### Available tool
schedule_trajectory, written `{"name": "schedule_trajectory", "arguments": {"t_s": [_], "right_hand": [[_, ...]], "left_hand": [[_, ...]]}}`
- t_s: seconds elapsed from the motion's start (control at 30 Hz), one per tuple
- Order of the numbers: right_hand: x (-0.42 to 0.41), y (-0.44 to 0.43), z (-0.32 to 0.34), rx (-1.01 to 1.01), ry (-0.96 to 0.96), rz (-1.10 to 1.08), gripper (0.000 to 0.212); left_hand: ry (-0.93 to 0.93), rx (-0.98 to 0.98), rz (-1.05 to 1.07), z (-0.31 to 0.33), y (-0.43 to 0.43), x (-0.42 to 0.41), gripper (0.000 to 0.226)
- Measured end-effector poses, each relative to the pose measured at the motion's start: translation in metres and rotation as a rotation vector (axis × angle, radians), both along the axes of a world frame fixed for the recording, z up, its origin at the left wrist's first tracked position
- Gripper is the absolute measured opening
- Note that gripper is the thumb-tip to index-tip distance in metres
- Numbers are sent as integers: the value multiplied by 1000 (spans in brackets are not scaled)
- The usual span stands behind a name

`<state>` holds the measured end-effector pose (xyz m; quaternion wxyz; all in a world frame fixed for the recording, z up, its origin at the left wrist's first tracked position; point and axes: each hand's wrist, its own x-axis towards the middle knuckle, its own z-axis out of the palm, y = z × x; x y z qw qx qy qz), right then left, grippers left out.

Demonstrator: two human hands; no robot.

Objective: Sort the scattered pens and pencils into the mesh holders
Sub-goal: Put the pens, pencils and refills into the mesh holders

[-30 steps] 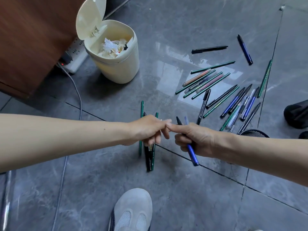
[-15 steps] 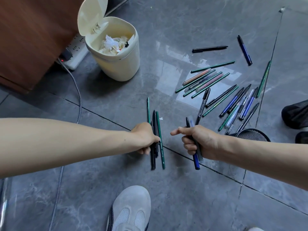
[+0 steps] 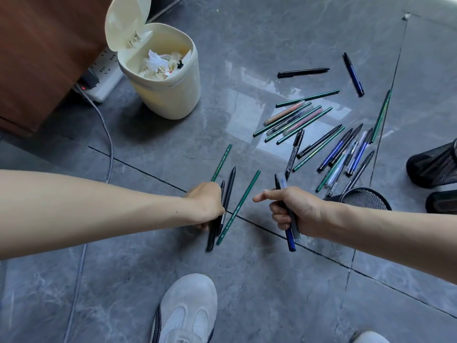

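My left hand grips a small bundle of green pencils and black pens that fans out above the grey floor. A blue pen and a grey pen sit in the curled fingers of my right hand, whose index finger points left. Just right of that hand stands a black mesh holder. A second mesh holder lies on its side at the right edge. Several pens and green pencils are scattered on the floor beyond my hands.
A cream bin with its lid open and paper inside stands at the back left. Beside it lies a power strip whose grey cable runs down the floor, next to brown wooden furniture. A grey shoe is at the bottom.
My hands, touching a second ago, have drawn apart. The bundle in my left hand has tilted and fanned out. My right hand now holds a grey pen beside the blue one.
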<state>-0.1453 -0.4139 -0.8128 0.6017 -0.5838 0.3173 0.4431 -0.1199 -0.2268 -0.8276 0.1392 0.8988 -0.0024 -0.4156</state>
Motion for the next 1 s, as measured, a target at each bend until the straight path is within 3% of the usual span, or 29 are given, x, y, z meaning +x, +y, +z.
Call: {"name": "schedule_trajectory", "arguments": {"t_s": [0.27,0.4,0.57,0.7,0.83,0.93,1.0], "right_hand": [[-5,-8,-4,-122,35,16,14],[-10,-11,-8,-156,55,23,12],[-11,-10,-8,-160,66,10,11],[-10,-10,-6,-158,52,5,11],[-9,-11,-6,-212,-23,-67,22],[-4,-14,-4,-235,-143,-139,40],[2,-15,0,-167,-172,-173,48]], "left_hand": [[-30,71,-48,-4,-1,-1,42],[-90,2,2,3,-12,6,14],[-142,-114,26,1,-23,20,9],[-84,-62,-167,-7,-20,17,24],[-100,-36,-182,-3,-25,19,40],[-83,-221,-112,10,-41,27,33],[104,-517,71,22,-58,28,26]]}}
